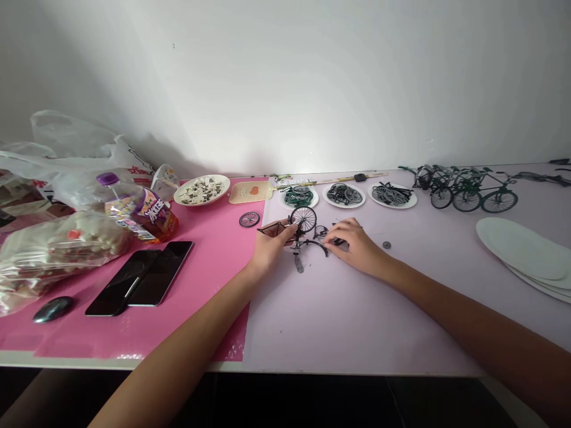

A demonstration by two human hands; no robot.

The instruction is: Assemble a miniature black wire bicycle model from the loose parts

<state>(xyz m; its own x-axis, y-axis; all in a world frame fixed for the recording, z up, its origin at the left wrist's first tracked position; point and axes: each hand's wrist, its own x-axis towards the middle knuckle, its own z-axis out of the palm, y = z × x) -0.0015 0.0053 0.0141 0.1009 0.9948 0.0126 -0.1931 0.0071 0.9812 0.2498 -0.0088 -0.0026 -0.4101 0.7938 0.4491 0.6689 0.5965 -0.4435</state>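
Our left hand (272, 244) is pinching a partly built black model bicycle (304, 219) between thumb and fingers over the lilac sheet (357, 327); our right hand (355, 242) is bunching its fingertips just beside it, though we cannot tell what they are gripping. Beyond, three plates (396, 205) of dark parts (343, 194) are sitting, upright model bicycles (469, 191) standing to their right.

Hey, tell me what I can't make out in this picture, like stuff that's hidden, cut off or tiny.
Head view, all four:
Part of the bicycle model: hidden by the left hand.
What the right hand pinches, if anything: covered by its own grip.
Stacked white plates: cut off by the right edge.
Small grey disc: too small to identify.
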